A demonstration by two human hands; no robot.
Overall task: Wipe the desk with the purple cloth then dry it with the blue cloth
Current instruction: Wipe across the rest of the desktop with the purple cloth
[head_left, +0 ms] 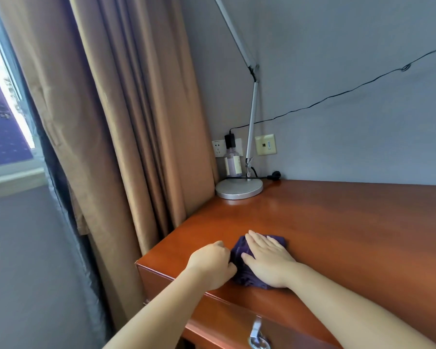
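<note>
Head-worn view, close, looking forward and down over desk corner, seemingly tilted.

Purple cloth, reddish-brown desk, tan curtain, grey wall.

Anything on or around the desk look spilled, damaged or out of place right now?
Nothing spilled or damaged shows. The purple cloth lies bunched near the desk corner under both hands. One oddity: a black cord stretches across the wall. No blue cloth is in view.

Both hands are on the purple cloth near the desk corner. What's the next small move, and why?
Probably slide the purple cloth away across the desk: the right hand presses it flat, the left hand grips its edge.
</note>
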